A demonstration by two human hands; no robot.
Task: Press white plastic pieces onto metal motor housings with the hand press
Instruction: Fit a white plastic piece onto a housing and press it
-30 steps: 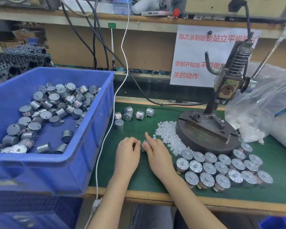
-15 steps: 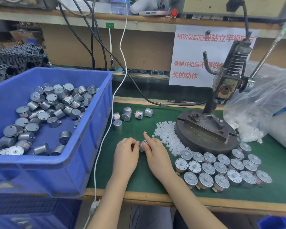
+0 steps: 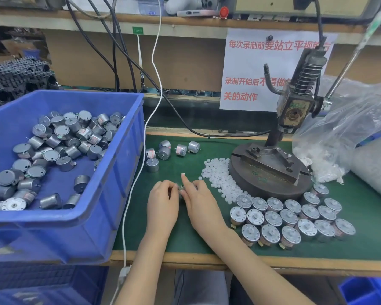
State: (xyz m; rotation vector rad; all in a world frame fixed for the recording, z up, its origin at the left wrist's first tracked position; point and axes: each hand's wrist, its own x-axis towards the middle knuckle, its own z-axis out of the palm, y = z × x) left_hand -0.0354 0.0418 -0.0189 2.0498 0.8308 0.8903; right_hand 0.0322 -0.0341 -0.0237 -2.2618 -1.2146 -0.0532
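Motor housing (image 3: 181,189) gripped by left hand (image 3: 163,201), right hand (image 3: 201,203) fingers (image 3: 185,181); six loose housings (image 3: 164,153) behind.

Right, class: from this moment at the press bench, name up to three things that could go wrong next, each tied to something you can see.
1. The left hand and right hand pinch a mostly hidden motor housing between them; it could slip free.
2. The loose white pieces lie right beside the right hand; a wrist sweep may scatter them.
3. The white cable hangs by the left forearm and might snag.
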